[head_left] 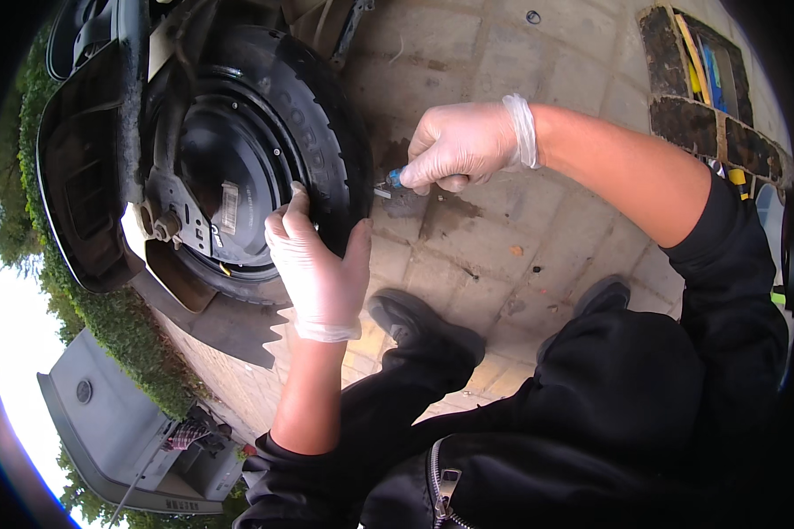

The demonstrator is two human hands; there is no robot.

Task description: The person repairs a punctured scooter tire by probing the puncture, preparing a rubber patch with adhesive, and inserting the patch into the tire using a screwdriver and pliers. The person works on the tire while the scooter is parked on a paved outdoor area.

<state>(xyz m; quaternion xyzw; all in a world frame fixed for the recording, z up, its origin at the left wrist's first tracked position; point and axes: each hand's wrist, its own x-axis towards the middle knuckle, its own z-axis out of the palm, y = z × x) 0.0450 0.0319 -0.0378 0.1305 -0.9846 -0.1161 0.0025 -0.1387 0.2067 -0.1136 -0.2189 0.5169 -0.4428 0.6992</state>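
Note:
A black tyre on a wheel with a black hub cover stands at the left, fitted to a scooter-like vehicle. My left hand, in a thin whitish glove, lies against the tyre's near side. Its fingers reach to the rim edge and its thumb is spread toward the tread. To the right of the tyre, my gloved right hand is closed around a blue-handled tool. A short metal part shows below the handle, close to the tread. Most of the handle is hidden in my fist.
Paving with dark wet stains lies below. An open toolbox stands at the far right, and a small dark ring lies at the top. My shoes are below my hands. A hedge and a grey vehicle are at the left.

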